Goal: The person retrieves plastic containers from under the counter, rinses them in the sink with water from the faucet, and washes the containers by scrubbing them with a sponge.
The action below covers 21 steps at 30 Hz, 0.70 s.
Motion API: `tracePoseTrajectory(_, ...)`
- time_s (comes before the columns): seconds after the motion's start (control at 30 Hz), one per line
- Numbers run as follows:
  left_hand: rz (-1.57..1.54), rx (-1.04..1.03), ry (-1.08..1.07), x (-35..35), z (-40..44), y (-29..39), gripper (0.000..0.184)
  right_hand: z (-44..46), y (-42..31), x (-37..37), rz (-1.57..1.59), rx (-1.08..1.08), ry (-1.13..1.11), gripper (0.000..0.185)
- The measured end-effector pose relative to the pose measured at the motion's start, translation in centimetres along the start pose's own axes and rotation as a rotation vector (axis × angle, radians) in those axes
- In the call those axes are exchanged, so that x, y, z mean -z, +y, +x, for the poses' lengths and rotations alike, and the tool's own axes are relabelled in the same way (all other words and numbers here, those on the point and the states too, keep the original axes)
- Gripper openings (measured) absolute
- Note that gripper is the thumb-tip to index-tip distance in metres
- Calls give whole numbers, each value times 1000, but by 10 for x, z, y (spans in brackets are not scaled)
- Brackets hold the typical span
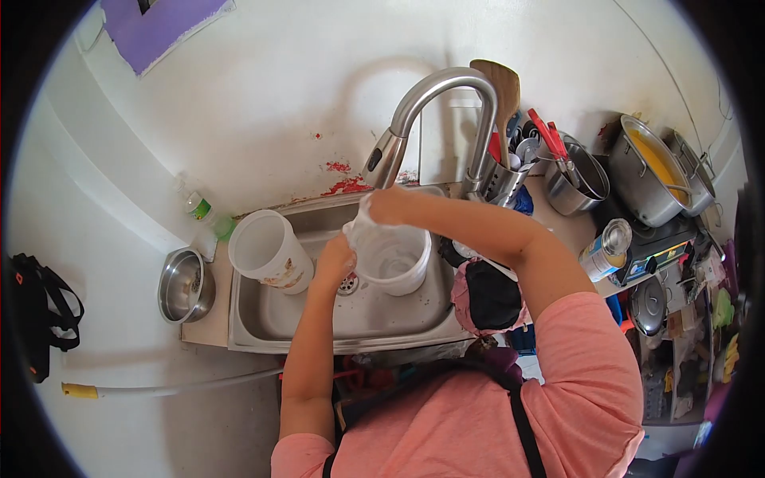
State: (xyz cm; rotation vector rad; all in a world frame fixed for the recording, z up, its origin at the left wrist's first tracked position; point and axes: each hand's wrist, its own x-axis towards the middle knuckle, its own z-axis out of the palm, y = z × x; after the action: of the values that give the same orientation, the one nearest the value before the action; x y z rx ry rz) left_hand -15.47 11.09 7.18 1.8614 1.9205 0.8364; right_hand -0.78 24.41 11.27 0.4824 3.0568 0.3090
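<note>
Over the sink [374, 319] my two hands are close together, with a limp whitish thing [364, 229] between them. It looks like a wet cloth or thin plastic; I cannot tell which. My left hand [336, 256] is closed on its lower end. Higher up, under the faucet head [385, 159], my right hand [388, 207] is closed round the upper end, fingers partly hidden. Just beneath stands a white translucent tub [410, 275], open at the top, partly covered by the hands. Left of my left hand, a second white tub [267, 247] leans in the sink, brownish label remnants on its side.
A steel bowl [185, 288] and a plastic bottle [199, 209] are at the left. The curved faucet [450, 78] arches over the sink. To the right are a utensil holder [504, 185], a steel pot [575, 191], a large pot [649, 171] and a can [599, 259].
</note>
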Motion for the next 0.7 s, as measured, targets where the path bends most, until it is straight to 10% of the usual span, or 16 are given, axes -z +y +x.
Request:
tracePoseTrajectory(0.43, 158, 46, 92, 0, -14, -15, 25, -9, 15, 7, -52, -29, -189, 16)
tracePoseTrajectory(0.7, 147, 64, 24, 13, -12, -8, 27, 19, -23, 13, -11, 207, 143, 10)
